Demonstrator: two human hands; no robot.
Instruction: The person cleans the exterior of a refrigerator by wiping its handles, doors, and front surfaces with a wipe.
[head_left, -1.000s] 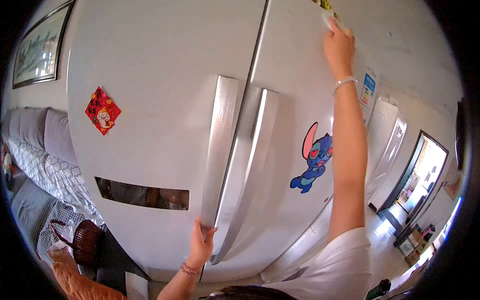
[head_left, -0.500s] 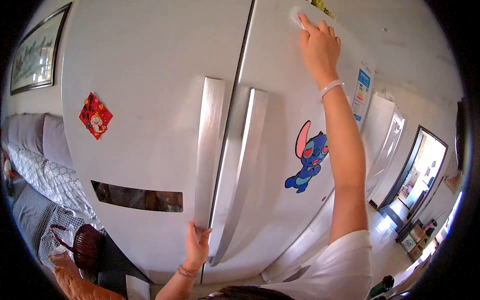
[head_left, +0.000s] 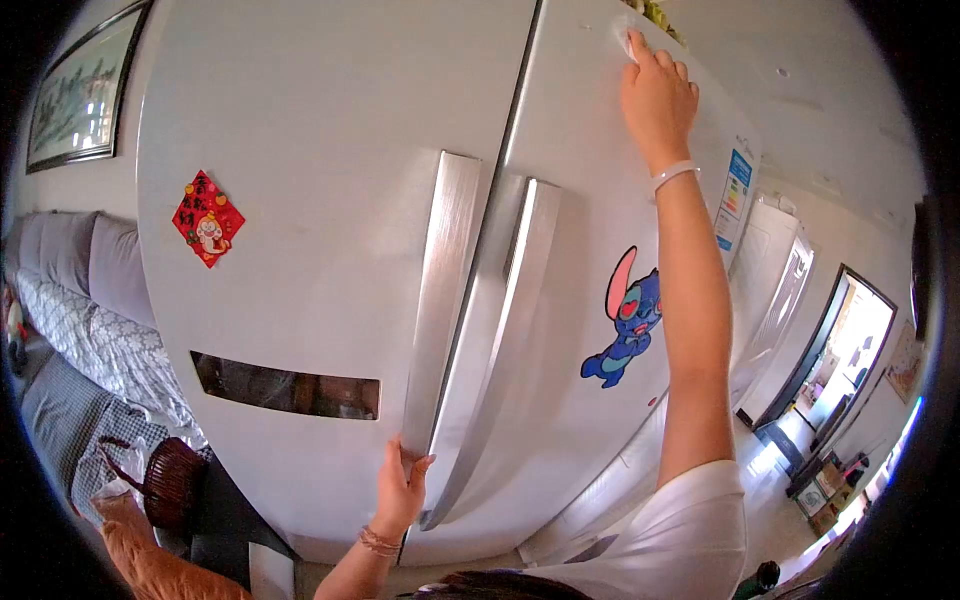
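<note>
My right hand (head_left: 660, 98) is raised to the upper part of the right door of a white refrigerator (head_left: 320, 150). Its fingers press a white cloth (head_left: 628, 40), mostly hidden under them, against the door. Low on the left door, my left hand (head_left: 403, 484) rests at the bottom end of the left metal handle (head_left: 445, 290), thumb apart from the fingers. The right handle (head_left: 520, 290) runs beside it. A blue cartoon sticker (head_left: 627, 325) is partly behind my right forearm. A red diamond sticker (head_left: 207, 219) is on the left door.
On the left are a sofa (head_left: 85, 265), a dark woven basket (head_left: 174, 485) and a framed picture (head_left: 85, 90). Green leaves (head_left: 658, 14) show above the refrigerator. An open doorway (head_left: 835, 345) and boxes (head_left: 825, 490) stand at the right.
My right hand moved left and slightly down across the upper door from the first frame, then shifted a little relative to the shifting view. My left hand stays by the handle's lower end.
</note>
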